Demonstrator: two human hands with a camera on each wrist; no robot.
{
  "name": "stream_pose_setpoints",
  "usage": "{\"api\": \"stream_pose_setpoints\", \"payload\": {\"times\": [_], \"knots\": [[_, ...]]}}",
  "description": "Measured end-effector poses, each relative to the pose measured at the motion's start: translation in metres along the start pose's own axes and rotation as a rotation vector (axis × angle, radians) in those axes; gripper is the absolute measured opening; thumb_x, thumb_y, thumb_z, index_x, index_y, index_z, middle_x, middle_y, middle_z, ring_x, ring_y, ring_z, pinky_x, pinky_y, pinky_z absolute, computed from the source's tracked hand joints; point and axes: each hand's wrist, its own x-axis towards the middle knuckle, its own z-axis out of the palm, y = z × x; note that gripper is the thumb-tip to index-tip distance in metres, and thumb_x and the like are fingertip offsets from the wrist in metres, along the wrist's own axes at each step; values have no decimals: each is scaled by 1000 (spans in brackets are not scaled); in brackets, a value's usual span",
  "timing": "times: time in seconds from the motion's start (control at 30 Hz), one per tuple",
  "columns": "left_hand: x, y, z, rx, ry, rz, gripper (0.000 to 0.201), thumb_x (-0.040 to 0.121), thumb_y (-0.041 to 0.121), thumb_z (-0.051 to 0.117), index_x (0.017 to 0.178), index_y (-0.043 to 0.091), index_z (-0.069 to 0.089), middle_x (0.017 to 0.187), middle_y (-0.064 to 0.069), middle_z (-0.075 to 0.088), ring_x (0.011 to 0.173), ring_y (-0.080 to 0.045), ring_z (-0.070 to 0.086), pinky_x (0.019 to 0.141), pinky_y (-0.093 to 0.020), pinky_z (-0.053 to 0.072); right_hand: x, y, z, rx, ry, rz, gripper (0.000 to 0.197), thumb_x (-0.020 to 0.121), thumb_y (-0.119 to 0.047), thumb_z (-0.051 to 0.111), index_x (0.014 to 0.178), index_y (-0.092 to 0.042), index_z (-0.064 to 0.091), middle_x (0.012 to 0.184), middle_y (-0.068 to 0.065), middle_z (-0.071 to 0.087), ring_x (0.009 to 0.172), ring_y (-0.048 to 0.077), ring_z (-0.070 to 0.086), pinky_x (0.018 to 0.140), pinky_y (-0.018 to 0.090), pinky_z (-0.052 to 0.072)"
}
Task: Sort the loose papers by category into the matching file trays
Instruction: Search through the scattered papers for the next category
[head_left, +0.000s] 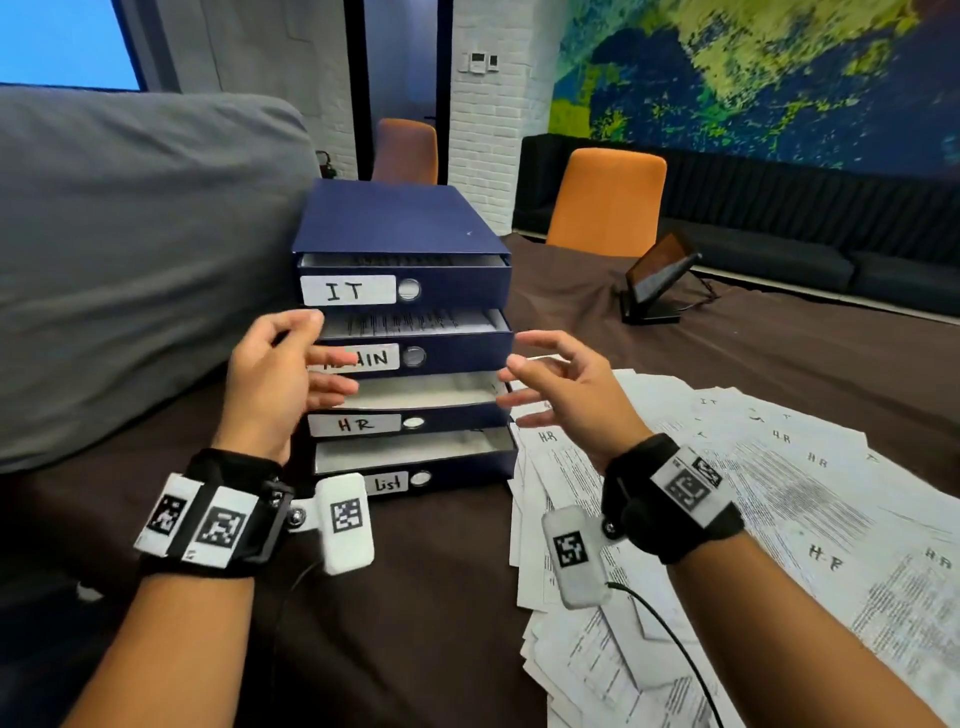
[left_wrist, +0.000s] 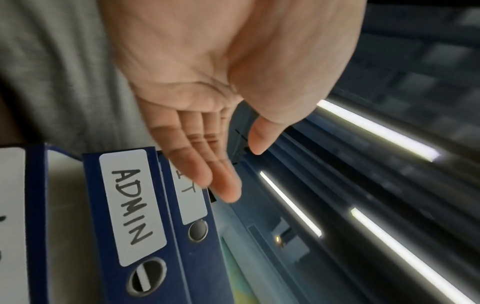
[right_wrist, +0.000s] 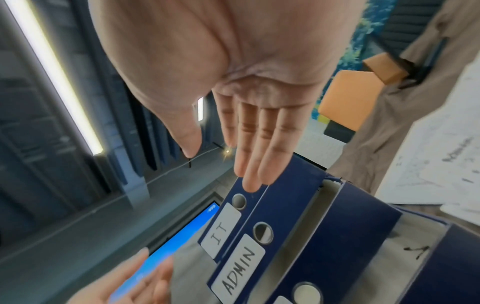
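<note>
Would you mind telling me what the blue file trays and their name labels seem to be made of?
The file trays look like matte navy card or board: flat, dull faces, crisp folded edges, pale unlined interiors. Thin plastic cannot be ruled out. The labels, such as the IT label, look like white paper stickers bearing handwritten marker letters.

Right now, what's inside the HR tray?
The HR tray shows a pale, blank-looking surface inside; whether that is a sheet or the liner cannot be told. The ADMIN tray above covers its rear, and the left hand hides its left end.
</note>
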Motion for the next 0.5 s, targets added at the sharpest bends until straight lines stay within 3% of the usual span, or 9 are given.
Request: {"api": "stream_pose_setpoints", "payload": {"times": [0.07, 0.17, 0.3, 0.4, 0.5], "knots": [[-3, -4, 9, 105, -12, 132, 12, 100, 24, 58, 89, 23, 62, 77, -3, 73, 57, -11, 66, 58, -24, 52, 3, 2, 7, -99, -16, -61, 24, 94, -20, 67, 116, -15, 63, 98, 15, 72, 78, 17, 74, 61, 28, 57], [-8, -16, 21, 268, -102, 252, 13, 94, 18, 66, 83, 22, 71, 82, 4, 75, 75, -7, 67, 76, -21, 51, 10, 6, 17, -198, -51, -111, 12, 91, -22, 71, 102, -21, 68, 92, 10, 71, 82, 22, 73, 64, 36, 60], [-17, -28, 37, 350, -224, 235, 9, 93, 23, 68, 86, 23, 73, 91, 6, 76, 86, -10, 70, 79, -14, 49, 13, 13, 23, -281, -70, -133, 11, 88, -26, 73, 98, -24, 68, 93, 5, 72, 86, 23, 71, 65, 25, 53], [-28, -34, 55, 309, -340, 207, 10, 95, 20, 66, 88, 23, 72, 88, 0, 76, 82, -16, 71, 80, -22, 55, 3, 22, 9, -279, -57, -103, 14, 90, -23, 72, 103, -18, 68, 91, 8, 72, 80, 22, 72, 61, 20, 52], [-41, -51, 80, 279, -464, 126, 8, 95, 17, 66, 91, 20, 73, 86, -1, 76, 83, -20, 72, 83, -29, 57, -8, 37, -21, -272, 17, -1, 13, 89, -21, 72, 100, -14, 68, 92, 17, 73, 76, 24, 71, 58, 25, 53]]}}
